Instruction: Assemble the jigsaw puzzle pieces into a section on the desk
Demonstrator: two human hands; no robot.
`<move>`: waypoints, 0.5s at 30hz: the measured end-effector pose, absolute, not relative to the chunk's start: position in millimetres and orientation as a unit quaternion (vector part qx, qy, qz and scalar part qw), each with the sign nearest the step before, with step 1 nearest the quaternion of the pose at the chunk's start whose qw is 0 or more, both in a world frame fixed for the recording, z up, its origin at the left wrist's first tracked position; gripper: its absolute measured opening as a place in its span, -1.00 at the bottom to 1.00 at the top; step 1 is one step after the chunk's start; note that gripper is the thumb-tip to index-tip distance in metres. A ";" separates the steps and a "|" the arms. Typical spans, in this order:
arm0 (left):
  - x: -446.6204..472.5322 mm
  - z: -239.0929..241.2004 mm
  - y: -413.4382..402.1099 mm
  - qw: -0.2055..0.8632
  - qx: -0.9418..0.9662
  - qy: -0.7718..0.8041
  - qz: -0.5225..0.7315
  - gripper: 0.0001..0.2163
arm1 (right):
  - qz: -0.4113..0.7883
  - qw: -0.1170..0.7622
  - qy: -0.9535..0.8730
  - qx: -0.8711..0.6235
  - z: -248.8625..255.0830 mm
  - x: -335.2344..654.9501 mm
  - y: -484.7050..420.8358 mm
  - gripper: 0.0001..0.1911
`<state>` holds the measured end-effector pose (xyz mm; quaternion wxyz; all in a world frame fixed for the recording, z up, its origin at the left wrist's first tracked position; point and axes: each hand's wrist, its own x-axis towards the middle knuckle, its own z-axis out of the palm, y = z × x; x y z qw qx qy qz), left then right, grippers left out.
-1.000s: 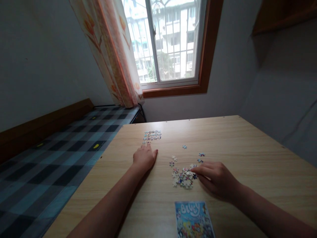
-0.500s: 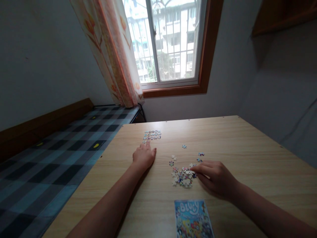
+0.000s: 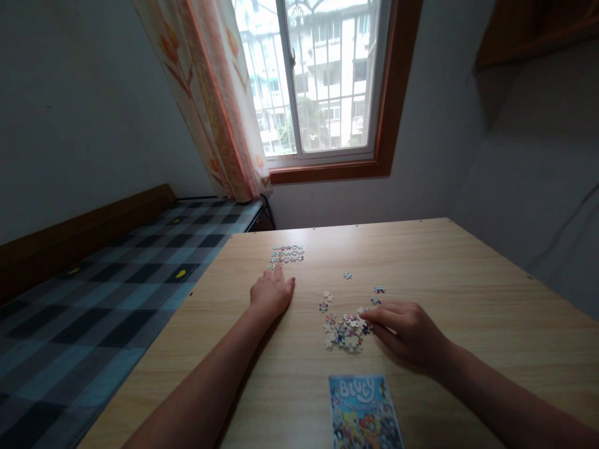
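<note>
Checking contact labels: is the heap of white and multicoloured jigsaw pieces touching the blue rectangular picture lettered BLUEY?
Apart. The head view shows a strip of bare wood-grained tabletop between the heap and the blue picture.

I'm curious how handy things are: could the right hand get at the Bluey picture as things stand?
Probably yes: the right hand is at the puzzle pile, and only tabletop shows between that hand and the Bluey picture.

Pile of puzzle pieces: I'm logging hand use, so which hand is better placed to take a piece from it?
Probably the right hand: its fingertips are at the right side of the pile, while the left hand is farther off, beside the pieces in rows.
</note>
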<state>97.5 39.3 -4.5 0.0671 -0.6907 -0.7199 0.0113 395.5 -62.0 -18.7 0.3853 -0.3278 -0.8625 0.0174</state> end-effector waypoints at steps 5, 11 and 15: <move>96.6 -6.8 39.7 0.072 -0.697 -0.714 0.003 -0.41 | -0.006 0.401 -0.845 -0.353 -18.1 398.3 -60.5 -0.80; 100.2 -2.6 35.5 0.070 -0.720 -0.689 -0.049 -0.45 | -0.018 0.405 -0.838 -0.364 -19.3 401.0 -58.8 -0.81; 108.3 1.2 26.0 0.036 -0.809 -0.564 -0.162 -0.66 | -0.025 0.417 -0.826 -0.378 -21.3 402.8 -57.4 -0.82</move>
